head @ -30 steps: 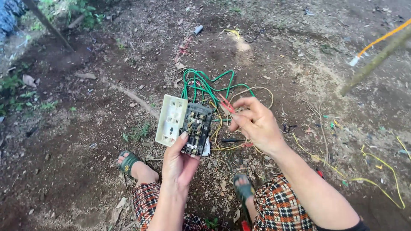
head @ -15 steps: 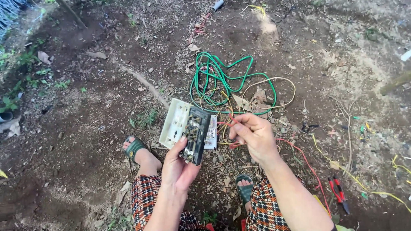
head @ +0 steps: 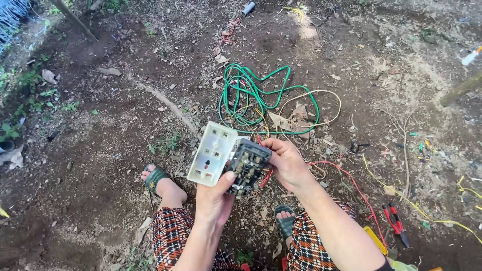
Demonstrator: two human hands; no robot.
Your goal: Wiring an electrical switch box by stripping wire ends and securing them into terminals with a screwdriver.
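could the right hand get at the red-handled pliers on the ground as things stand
Probably not straight away: the right hand is gripping the black socket block, and the red-handled pliers lie on open dirt off to that side, with nothing covering them.

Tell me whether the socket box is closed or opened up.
Opened up: the cream cover hangs beside the dark inner block, exposing its terminals.

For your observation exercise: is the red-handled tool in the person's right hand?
No: the red-handled tool lies on the ground, while the right hand holds the dark socket block.
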